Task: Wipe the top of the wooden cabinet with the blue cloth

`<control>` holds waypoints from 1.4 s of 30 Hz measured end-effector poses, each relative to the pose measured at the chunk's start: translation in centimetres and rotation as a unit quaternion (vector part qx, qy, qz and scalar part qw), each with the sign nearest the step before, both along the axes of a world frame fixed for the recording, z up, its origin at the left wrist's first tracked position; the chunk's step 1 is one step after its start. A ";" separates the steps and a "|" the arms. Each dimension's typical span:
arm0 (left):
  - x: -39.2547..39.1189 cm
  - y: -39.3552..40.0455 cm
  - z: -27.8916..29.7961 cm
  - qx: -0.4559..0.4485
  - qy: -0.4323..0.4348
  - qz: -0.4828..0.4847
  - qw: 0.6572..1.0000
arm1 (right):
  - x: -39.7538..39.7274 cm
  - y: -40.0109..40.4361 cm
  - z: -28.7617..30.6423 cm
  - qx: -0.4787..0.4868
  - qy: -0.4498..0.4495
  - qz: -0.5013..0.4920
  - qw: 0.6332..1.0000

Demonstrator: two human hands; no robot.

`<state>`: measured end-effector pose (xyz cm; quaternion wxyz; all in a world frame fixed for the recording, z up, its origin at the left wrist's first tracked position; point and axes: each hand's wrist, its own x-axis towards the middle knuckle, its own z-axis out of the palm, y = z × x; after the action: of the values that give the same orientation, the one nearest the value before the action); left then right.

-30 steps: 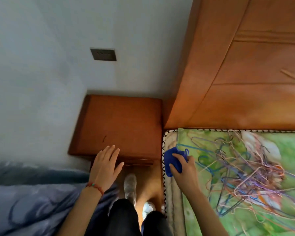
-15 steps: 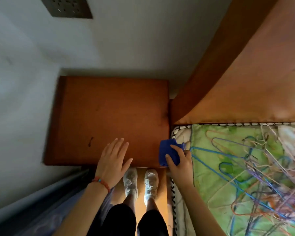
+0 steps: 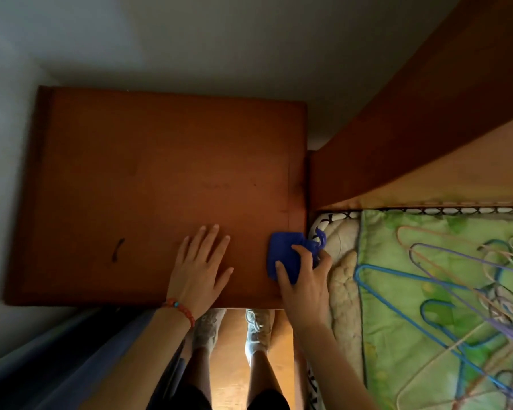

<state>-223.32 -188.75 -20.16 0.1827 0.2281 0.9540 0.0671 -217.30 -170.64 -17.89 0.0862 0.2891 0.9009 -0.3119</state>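
One wooden cabinet (image 3: 148, 184) is sitting in the corner against the pale wall (image 3: 190, 34), its flat reddish-brown top showing a single dark curved mark (image 3: 116, 250) toward the left front and a few faint scuffs near the middle. Two hands are working over it. The left hand (image 3: 199, 273) is lying flat on the top near the front edge, its fingers (image 3: 211, 241) straight and slightly spread, holding nothing; a red beaded bracelet (image 3: 181, 309) is circling that wrist. Just to the right, the right hand (image 3: 304, 282) is gripping one blue cloth (image 3: 285, 255), thumb and fingers curled over it. The cloth is bunched, deep blue, and is resting on the cabinet's front right corner, with a small loop hanging past the edge toward the bed (image 3: 347, 276). Below the front edge, two pale shoes (image 3: 256, 329) are standing on the wood floor. Farther right, a tall wooden wardrobe (image 3: 427, 119) is rising beside the cabinet, and a green quilt (image 3: 403, 315) on the bed is carrying a tangle of many wire hangers (image 3: 444, 279), too overlapped to count.
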 end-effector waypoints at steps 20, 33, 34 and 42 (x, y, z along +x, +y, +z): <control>-1.6 -1.9 -2.4 0.041 0.037 -0.067 0.996 | -2.6 -3.0 -2.9 0.097 0.029 -0.140 0.985; -2.5 -1.9 -3.3 0.049 0.074 -0.083 0.993 | -2.0 -3.7 -3.2 0.130 0.045 -0.163 0.977; -2.5 -1.9 -3.4 0.050 0.080 -0.083 0.992 | -2.9 -3.3 -3.6 0.124 0.051 -0.168 0.977; -2.6 -1.9 -3.4 0.051 0.075 -0.085 0.992 | 1.9 -5.4 -3.1 0.116 0.031 -0.152 0.981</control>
<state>-225.89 -190.65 -23.57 0.1036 0.3214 0.9377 0.0823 -215.37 -176.01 -21.03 -0.0246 0.4212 0.8785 -0.2240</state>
